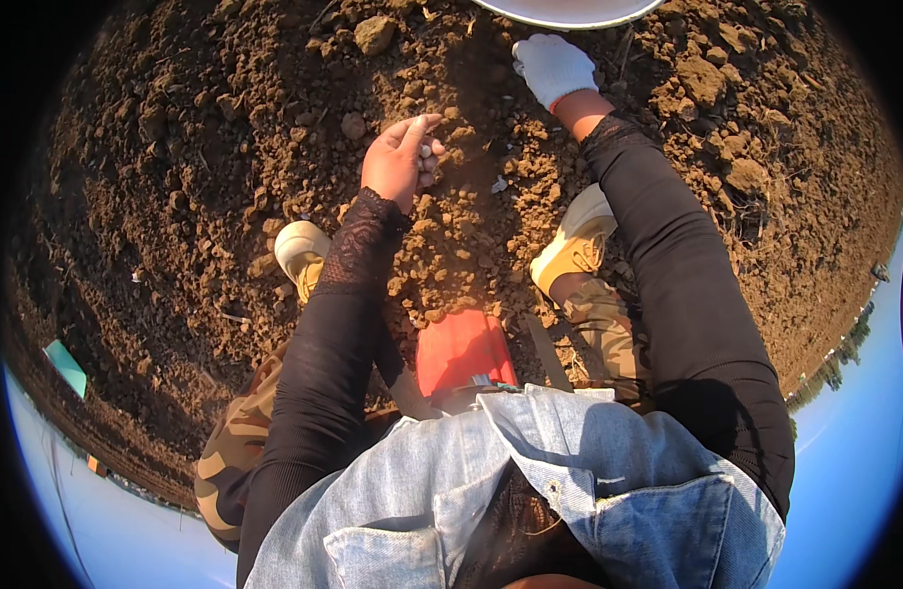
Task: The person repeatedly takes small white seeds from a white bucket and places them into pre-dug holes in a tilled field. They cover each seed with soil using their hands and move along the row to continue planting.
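Note:
My bare left hand is held over the loose brown soil, its fingers curled around a small pale round piece. Whether more such pieces lie in the palm is hidden. A white knit glove covers my right hand, which is low over the ground at the upper right of centre. Its fingers are curled under, so what they hold cannot be seen. Just beyond the glove, the rim of a white basin is cut off by the top of the picture. A small whitish scrap lies on the soil between my arms.
My yellow-and-white shoes stand apart on clods. Between my legs is a red plastic object, with a dark strap beside it. Larger clods lie right of the glove. A green object is far left.

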Demonstrator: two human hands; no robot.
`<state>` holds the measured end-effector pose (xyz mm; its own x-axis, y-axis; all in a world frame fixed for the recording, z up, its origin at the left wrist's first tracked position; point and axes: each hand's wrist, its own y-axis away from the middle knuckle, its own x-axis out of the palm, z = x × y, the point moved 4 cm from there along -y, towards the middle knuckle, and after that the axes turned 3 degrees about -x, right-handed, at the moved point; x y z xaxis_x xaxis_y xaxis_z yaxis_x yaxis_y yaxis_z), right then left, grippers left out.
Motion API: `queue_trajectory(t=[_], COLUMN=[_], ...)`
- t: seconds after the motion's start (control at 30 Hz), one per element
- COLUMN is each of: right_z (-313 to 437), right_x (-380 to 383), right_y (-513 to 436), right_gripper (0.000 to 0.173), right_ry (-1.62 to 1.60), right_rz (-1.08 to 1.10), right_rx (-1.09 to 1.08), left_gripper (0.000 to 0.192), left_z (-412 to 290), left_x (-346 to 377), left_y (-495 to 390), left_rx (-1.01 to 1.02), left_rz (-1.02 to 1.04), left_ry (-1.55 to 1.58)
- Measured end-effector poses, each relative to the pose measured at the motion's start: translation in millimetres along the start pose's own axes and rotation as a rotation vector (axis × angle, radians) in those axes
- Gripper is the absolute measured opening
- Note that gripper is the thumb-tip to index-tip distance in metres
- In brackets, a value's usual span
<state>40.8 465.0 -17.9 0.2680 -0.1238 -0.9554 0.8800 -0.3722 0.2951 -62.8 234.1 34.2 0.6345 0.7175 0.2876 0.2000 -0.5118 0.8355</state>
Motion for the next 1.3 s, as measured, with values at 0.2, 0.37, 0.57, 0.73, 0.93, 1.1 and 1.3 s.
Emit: queue_trajectory(t=[0.2, 0.37, 0.57, 0.73, 0.93, 1.1, 1.3], right_z=[-4, -11, -7, 14, 84, 86, 43], right_x=[6, 9, 4, -26, -93, -134, -183], right_y=[-4, -12, -38, -5, 76, 118, 189], right_gripper=[0.01, 0.012, 0.029, 0.02, 0.023, 0.032, 0.05], right_ry=[0.061, 0.05, -0.221, -0.16, -1.133, -0.923, -0.743], right_rz=[-0.032, -0.022, -0.301, 0.023, -0.192, 0.224, 0.04], right_rx=[-0.12, -0.073, 0.178, 0.1, -0.086, -0.13, -0.165], left_gripper=[0.029, 0.035, 0.041, 0.049, 0.044, 0.03, 0.023], left_z=[1, 4, 5, -1, 2, 8, 22], left_x=[-4, -5, 2, 4, 22, 65, 130], left_y=[0, -1, 0, 4, 18, 53, 105], left_rx=[-0.013, -0.044, -0.044, -0.03, -0.046, -0.115, -0.165], left_rz=[-0.026, -0.025, 0.086, 0.102, 0.078, 0.07, 0.202], left_ry=[0.009, 0.051, 0.219, 0.191, 0.147, 0.019, 0.075])
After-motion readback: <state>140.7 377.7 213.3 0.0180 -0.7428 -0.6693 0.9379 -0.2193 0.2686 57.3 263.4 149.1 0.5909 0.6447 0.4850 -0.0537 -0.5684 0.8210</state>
